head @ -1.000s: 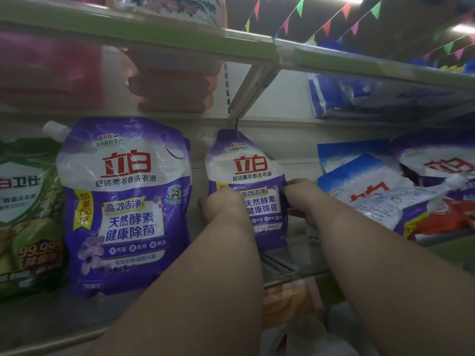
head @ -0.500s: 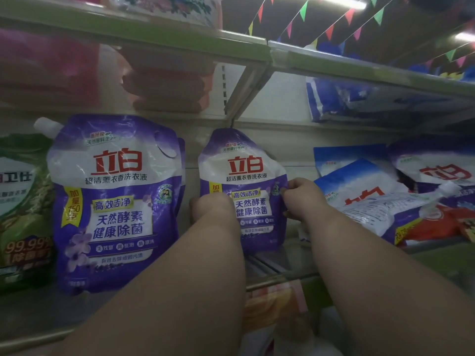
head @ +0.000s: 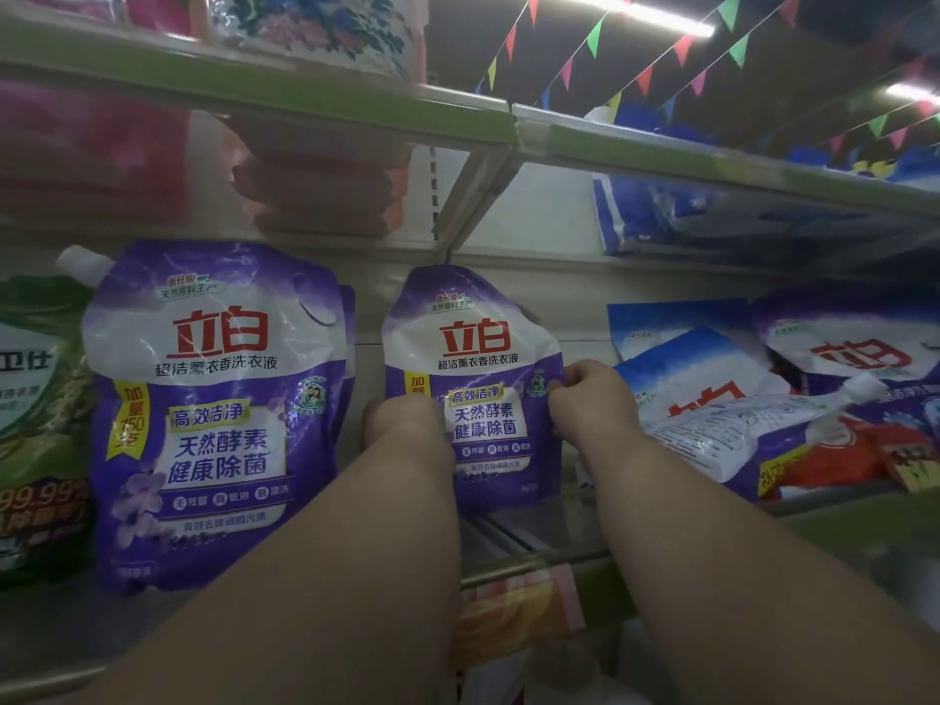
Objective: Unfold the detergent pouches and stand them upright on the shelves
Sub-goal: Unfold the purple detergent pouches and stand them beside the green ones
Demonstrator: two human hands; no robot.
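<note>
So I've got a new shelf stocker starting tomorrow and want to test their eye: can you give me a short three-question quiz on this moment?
1. True or false: both hands grip the small purple pouch.
2. Which pouch stands directly left of the large purple pouch? A) a green pouch B) a blue and white pouch C) a red pouch
3. Fill in: the pouches right of the right hand are not upright but ____.

Key
1. True: the left hand holds its left edge, the right hand pinches its right edge.
2. A, the green pouch.
3. Lying down, like the blue and white pouch.
</note>
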